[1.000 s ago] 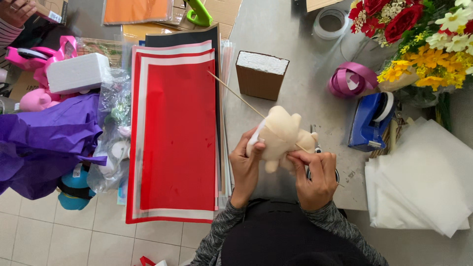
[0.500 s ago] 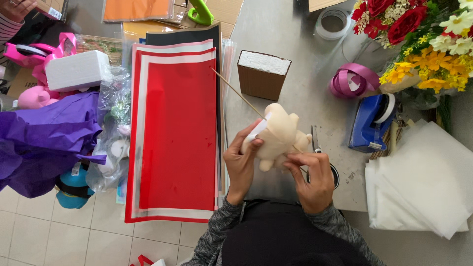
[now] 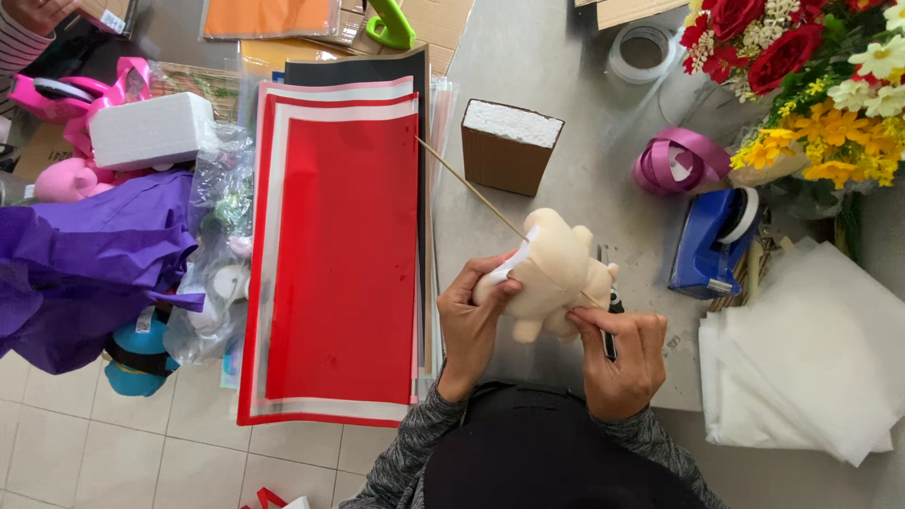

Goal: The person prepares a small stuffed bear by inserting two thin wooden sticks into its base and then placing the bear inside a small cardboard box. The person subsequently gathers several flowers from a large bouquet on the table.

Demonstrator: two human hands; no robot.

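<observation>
A small cream plush bear [image 3: 556, 273] is held over the grey table [image 3: 556, 85] near its front edge. My left hand [image 3: 471, 320] grips the bear from the left, with a bit of white tape or label by my thumb. My right hand [image 3: 617, 363] pinches at the bear's lower right side and lies over a black tool on the table. A thin wooden stick [image 3: 467, 184] runs from the bear up and to the left.
Red wrapping sheets [image 3: 335, 254] lie left of me over black ones. A brown box with white foam [image 3: 509, 146], purple ribbon [image 3: 674, 160], blue tape dispenser [image 3: 712, 240], flowers [image 3: 811, 75] and white sheets [image 3: 811, 349] are around. Purple paper [image 3: 75, 264] sits far left.
The bear has been turned slightly in my hands. My right hand has shifted a little lower along its side; the stick stays pointing up left.
</observation>
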